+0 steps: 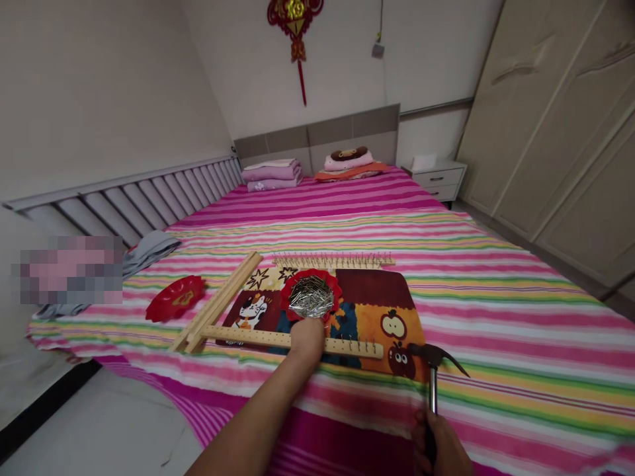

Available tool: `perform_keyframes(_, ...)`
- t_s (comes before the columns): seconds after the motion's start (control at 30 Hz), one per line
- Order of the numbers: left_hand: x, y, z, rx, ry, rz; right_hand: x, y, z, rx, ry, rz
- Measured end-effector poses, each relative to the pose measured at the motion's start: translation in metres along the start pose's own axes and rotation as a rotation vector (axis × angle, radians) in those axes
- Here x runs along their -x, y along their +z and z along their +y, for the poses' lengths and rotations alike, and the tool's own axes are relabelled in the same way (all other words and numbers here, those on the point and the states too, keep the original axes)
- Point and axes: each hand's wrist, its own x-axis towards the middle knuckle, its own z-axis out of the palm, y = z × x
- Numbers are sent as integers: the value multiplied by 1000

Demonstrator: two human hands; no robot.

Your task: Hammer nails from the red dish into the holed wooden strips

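Note:
My right hand (pixel 444 444) grips the dark handle of a claw hammer (pixel 432 380), its head up and the claw pointing right. My left hand (pixel 307 338) is at the near rim of a red scalloped dish (pixel 284 297) heaped with silvery nails (pixel 312 297). Its fingers are hidden from me, so I cannot tell whether they hold anything. Below that hand runs a wooden strip (pixel 248 336) with rows of small holes; several nails stand upright in its right end. Behind the dish lies another wooden strip (pixel 381 263), bristling with upright nails along its length.
Plain wooden strips (pixel 225 297) lie slantwise on the left, beside a second red dish (pixel 173 301). A patterned mat (pixel 374 287) lies under the work on the striped bedspread (pixel 496 311). Grey cloth (pixel 151 250) lies farther left. Folded bedding (pixel 272 173) sits by the headboard.

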Motion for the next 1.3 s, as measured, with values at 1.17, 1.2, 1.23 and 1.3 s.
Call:
perform_keyframes(1.17,23,12,-27,1515,28,-187,1,0,-5,-110,-24,-43)
perform_keyframes(1.2,24,13,-26,1552,-5,-219,1,0,-5,-107,-25,-40)
perform_keyframes(1.23,24,14,-26,1575,-28,-240,1,0,-6,-103,-26,-35)
perform_keyframes(1.3,23,17,-26,1590,-39,-255,2,0,-6,-98,-23,-33)
